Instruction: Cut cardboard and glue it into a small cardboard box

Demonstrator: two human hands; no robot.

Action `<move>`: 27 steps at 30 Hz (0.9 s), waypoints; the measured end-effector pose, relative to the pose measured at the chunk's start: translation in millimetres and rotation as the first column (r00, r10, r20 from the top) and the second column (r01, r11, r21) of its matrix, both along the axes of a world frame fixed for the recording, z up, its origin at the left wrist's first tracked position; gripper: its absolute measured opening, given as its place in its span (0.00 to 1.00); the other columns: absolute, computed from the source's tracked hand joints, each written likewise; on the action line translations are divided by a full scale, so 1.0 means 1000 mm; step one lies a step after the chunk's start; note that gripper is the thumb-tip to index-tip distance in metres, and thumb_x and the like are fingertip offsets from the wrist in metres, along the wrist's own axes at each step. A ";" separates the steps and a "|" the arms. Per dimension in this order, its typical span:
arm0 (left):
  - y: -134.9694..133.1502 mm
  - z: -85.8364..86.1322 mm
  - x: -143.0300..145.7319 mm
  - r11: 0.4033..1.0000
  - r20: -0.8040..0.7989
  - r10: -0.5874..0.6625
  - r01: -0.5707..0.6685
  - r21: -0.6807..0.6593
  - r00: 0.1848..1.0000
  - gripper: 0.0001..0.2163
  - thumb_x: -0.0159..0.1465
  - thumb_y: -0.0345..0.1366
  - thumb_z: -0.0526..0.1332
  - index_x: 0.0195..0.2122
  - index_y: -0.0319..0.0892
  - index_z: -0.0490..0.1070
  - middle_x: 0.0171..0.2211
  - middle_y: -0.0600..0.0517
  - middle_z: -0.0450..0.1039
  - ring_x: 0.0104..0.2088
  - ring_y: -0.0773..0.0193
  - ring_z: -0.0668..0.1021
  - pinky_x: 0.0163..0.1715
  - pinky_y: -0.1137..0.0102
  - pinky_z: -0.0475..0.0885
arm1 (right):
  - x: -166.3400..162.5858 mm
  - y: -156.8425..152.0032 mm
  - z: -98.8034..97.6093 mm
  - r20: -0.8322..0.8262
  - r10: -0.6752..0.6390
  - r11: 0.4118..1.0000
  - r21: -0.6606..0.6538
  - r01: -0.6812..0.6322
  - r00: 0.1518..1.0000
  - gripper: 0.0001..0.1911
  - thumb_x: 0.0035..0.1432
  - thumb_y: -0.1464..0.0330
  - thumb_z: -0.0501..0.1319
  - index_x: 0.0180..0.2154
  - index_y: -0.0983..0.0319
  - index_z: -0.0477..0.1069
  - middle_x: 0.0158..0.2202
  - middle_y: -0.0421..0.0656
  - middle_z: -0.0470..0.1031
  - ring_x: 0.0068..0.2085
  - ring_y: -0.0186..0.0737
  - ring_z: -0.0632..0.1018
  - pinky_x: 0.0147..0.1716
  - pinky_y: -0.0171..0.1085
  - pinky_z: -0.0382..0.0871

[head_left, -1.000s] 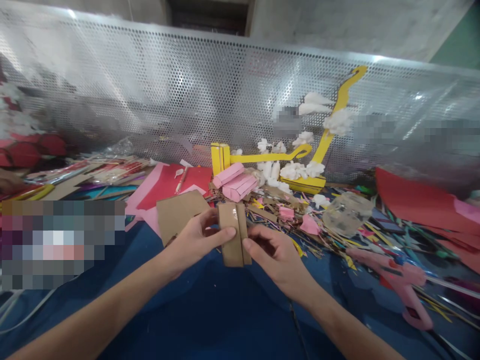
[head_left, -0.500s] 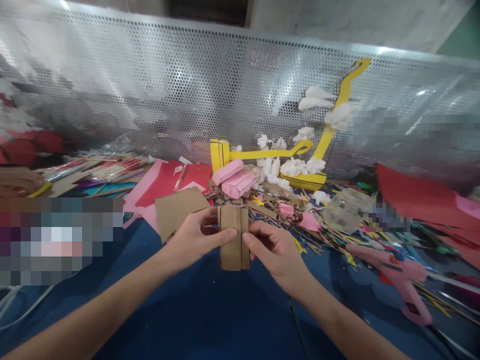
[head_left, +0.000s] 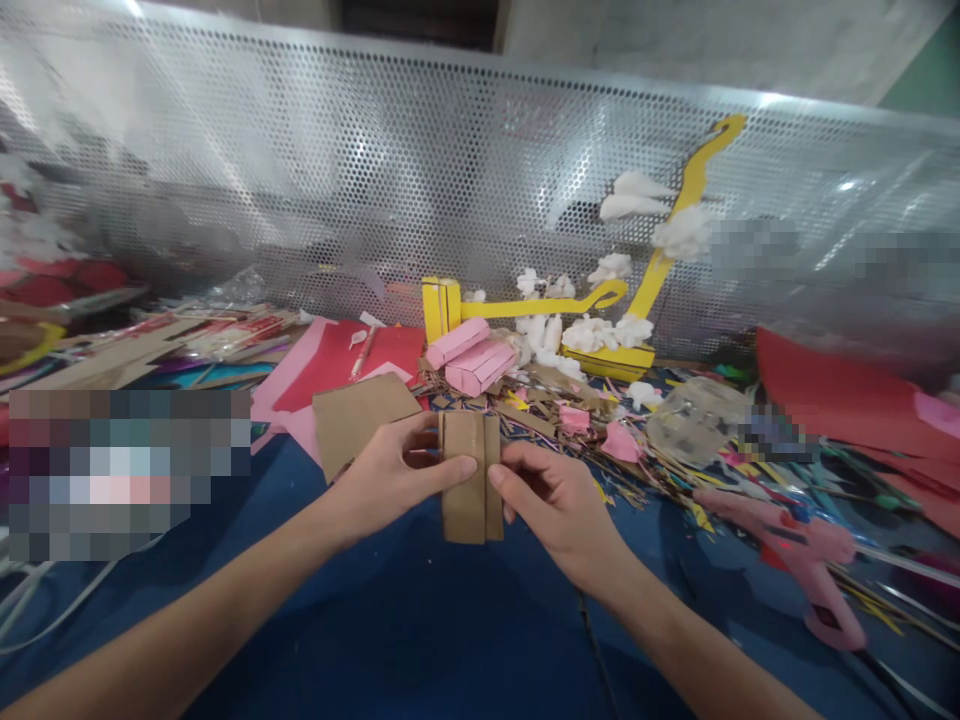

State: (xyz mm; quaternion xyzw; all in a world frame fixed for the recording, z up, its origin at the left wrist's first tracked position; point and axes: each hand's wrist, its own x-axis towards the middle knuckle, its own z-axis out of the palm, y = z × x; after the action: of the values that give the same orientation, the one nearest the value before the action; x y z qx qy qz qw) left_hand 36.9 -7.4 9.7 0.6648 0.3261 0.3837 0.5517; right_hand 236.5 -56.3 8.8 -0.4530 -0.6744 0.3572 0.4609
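A small folded piece of brown cardboard (head_left: 463,505) is held upright between both hands over the blue tabletop. My left hand (head_left: 390,470) grips its left side, thumb across the front face and fingers behind. On the right edge, a narrow flap is pinched by my right hand (head_left: 546,490), thumb in front and fingertips partly hidden behind. A thin gap shows between the wide panel and this flap. Just behind my left hand lies a flat brown cardboard sheet (head_left: 360,410).
A pink glue gun (head_left: 795,540) lies at the right with its cord. Scraps (head_left: 525,425), pink folded boxes (head_left: 480,368) and yellow paper shapes (head_left: 442,308) with white tufts sit behind. Red paper (head_left: 322,365) is at back left. A perforated metal panel (head_left: 300,170) stands behind.
The gap between the cardboard's wide panel and its right flap looks slightly wider. Both hands keep their hold, and the view has shifted a little.
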 end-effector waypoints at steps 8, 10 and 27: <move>-0.001 0.001 0.000 1.000 -0.015 0.000 0.000 -0.007 1.000 0.20 0.62 0.44 0.70 0.53 0.41 0.75 0.51 0.44 0.81 0.51 0.48 0.81 0.51 0.58 0.76 | 0.000 -0.001 0.002 0.018 -0.001 1.000 0.001 0.001 1.000 0.13 0.64 0.61 0.59 0.29 0.59 0.68 0.21 0.35 0.66 0.23 0.33 0.70 0.24 0.33 0.65; -0.002 0.002 0.000 1.000 -0.020 0.002 -0.002 -0.006 1.000 0.20 0.62 0.44 0.70 0.53 0.41 0.75 0.50 0.44 0.81 0.50 0.48 0.82 0.51 0.58 0.76 | 0.000 -0.002 0.003 0.014 -0.006 1.000 0.005 0.006 1.000 0.13 0.64 0.60 0.60 0.29 0.59 0.68 0.21 0.35 0.66 0.23 0.33 0.70 0.24 0.33 0.65; -0.001 0.001 0.001 0.999 -0.016 0.011 -0.012 -0.031 1.000 0.21 0.63 0.44 0.70 0.54 0.41 0.74 0.51 0.43 0.81 0.51 0.48 0.81 0.51 0.57 0.77 | 0.000 -0.002 0.000 -0.007 -0.013 1.000 -0.001 0.013 1.000 0.11 0.65 0.63 0.60 0.30 0.60 0.69 0.21 0.34 0.66 0.23 0.33 0.71 0.25 0.32 0.65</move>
State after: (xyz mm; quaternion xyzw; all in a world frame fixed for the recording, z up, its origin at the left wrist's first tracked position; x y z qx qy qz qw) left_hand 37.4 -8.2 10.4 0.6572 0.3400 0.3767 0.5572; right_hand 236.6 -58.7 8.8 -0.4562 -0.6697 0.3562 0.4652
